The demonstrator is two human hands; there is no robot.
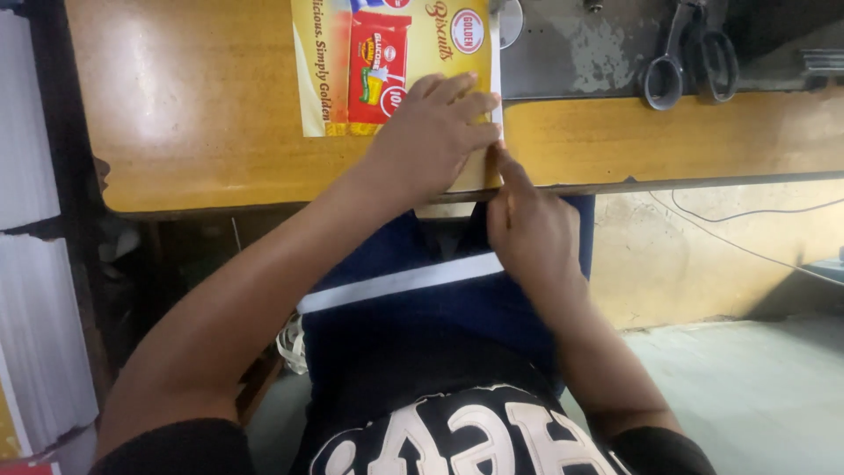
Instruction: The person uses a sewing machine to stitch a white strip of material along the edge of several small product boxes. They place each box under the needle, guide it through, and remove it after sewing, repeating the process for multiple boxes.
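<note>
Wooden table (202, 114) fills top of view, grey metal plate (580, 44) w/ scissors (690, 53) at far right. Printed yellow sheet (396, 62) lies flat on table, near edge. Left hand (435, 132) flat on sheet, fingers spread, pressing, not gripping. Right hand (527, 229) at table edge, forefinger on sheet's right edge; rest curled, holding nothing visible
</note>
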